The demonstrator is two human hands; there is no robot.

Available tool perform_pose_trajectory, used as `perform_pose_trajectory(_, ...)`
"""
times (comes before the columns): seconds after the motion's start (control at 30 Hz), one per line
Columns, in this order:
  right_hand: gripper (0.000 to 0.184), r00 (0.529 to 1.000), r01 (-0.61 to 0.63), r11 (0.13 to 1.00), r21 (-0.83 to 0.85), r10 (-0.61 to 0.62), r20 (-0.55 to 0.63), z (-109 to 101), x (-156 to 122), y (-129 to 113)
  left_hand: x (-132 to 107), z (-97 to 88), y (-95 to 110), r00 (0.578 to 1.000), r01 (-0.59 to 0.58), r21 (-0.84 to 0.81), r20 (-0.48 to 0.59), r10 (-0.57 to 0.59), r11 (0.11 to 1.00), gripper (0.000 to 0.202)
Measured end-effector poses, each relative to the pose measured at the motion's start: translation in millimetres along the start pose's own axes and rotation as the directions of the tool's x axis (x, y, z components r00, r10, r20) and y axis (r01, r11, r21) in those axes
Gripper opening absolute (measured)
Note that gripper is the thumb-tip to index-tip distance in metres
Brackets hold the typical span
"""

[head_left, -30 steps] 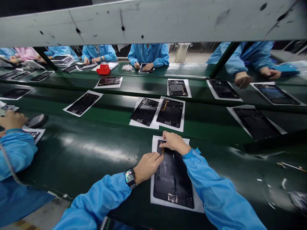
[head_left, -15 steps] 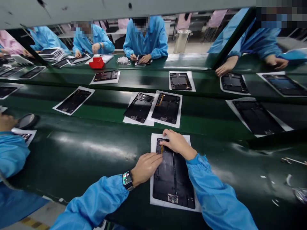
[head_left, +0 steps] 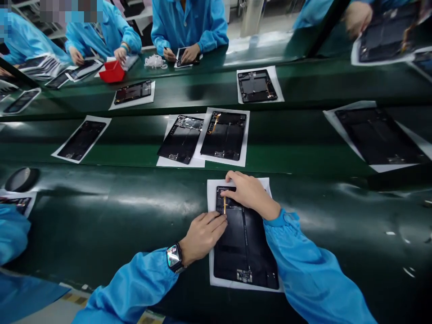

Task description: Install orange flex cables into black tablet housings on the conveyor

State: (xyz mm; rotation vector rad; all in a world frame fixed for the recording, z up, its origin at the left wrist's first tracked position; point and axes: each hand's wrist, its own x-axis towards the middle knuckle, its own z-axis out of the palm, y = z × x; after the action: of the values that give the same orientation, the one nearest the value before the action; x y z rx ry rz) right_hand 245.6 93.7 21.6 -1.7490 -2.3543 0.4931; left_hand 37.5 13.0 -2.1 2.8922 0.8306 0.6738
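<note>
A black tablet back housing (head_left: 256,252) lies on a white paper sheet (head_left: 212,225) at the bench front. A narrow orange flex cable (head_left: 224,205) runs along its upper left part. My left hand (head_left: 204,234), with a watch on the wrist, has its fingertips pressed together at the cable's lower end. My right hand (head_left: 251,195) reaches over the housing's top; its thumb is down at the cable's upper end, its forefinger bent near the top edge. The palm hides part of the housing. A small board (head_left: 244,275) shows at the bottom.
Beyond the bench, a green conveyor (head_left: 141,148) carries several housings on paper, two of them overlapping. A red bin (head_left: 112,71) stands across the line, near co-workers in blue. A black round object (head_left: 22,180) and a co-worker's sleeve (head_left: 13,234) are at left.
The view has tipped downward. My left fingertips sit slightly lower along the cable, showing more of it. At the far right, a co-worker's hand now holds up a housing with its paper.
</note>
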Motion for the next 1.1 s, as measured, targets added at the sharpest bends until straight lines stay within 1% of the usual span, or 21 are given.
perform_pose_trajectory(0.17, 0.037, 1.000, -0.004, 1.000, 0.015, 0.004, -0.002, -0.5, 0.2, 0.2, 2.6, 1.5, 0.5, 0.999, -0.008, 0.030, -0.038, 0.009, 1.000, 0.017)
perform_pose_trajectory(0.33, 0.037, 1.000, -0.011, 1.000, 0.016, 0.011, 0.000, -0.7, 0.6, 0.2, 2.3, 2.2, 0.5, 1.000, -0.013, 0.048, -0.015, 0.013, 0.999, 0.017)
perform_pose_trajectory(0.53, 0.037, 1.000, 0.009, 1.000, 0.011, -0.009, -0.022, 1.4, 0.0, 1.7, 3.7, -0.8, 1.9, 0.999, -0.028, 0.086, 0.018, 0.027, 0.996, 0.020)
perform_pose_trajectory(0.9, 0.037, 1.000, 0.003, 1.000, 0.005, -0.003, -0.014, 0.1, 0.2, 0.0, 4.1, -0.7, 1.4, 1.000, -0.027, 0.065, -0.013, 0.028, 0.998, 0.018)
perform_pose_trajectory(1.1, 0.036, 1.000, -0.002, 1.000, 0.001, 0.002, -0.012, 0.6, 0.2, 0.4, 4.9, -1.5, 3.0, 0.999, -0.032, 0.094, 0.020, 0.030, 0.995, 0.018)
